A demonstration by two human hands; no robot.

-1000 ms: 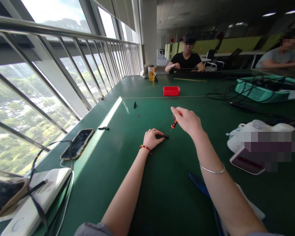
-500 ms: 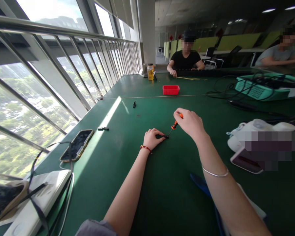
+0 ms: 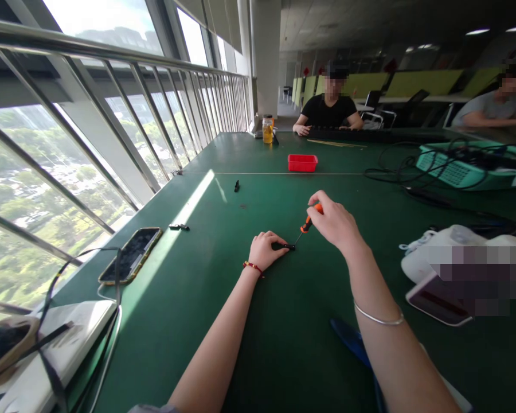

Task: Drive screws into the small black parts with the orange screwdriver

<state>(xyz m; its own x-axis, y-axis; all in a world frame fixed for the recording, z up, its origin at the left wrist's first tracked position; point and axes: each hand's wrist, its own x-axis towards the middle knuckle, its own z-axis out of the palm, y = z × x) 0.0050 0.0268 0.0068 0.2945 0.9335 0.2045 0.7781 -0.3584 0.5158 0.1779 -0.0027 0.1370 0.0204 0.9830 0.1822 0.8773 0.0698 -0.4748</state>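
From my feed, a phone (image 3: 131, 256) lies near the left edge of the desk (image 3: 198, 298), with a dark clip (image 3: 179, 227) just beyond it. Mid-desk, my left hand (image 3: 265, 250) pinches a small black part (image 3: 289, 247) narrowly between thumb and fingers, the part's right end poking out past the fingertips. There the tip of a slanted screwdriver (image 3: 306, 224) meets it; my right hand (image 3: 337, 223) curls its fingers round the orange handle.

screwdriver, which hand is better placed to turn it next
Right, most likely: the right hand grips the screwdriver by its handle, with the tip at the small black part. The left hand is busy holding that part.
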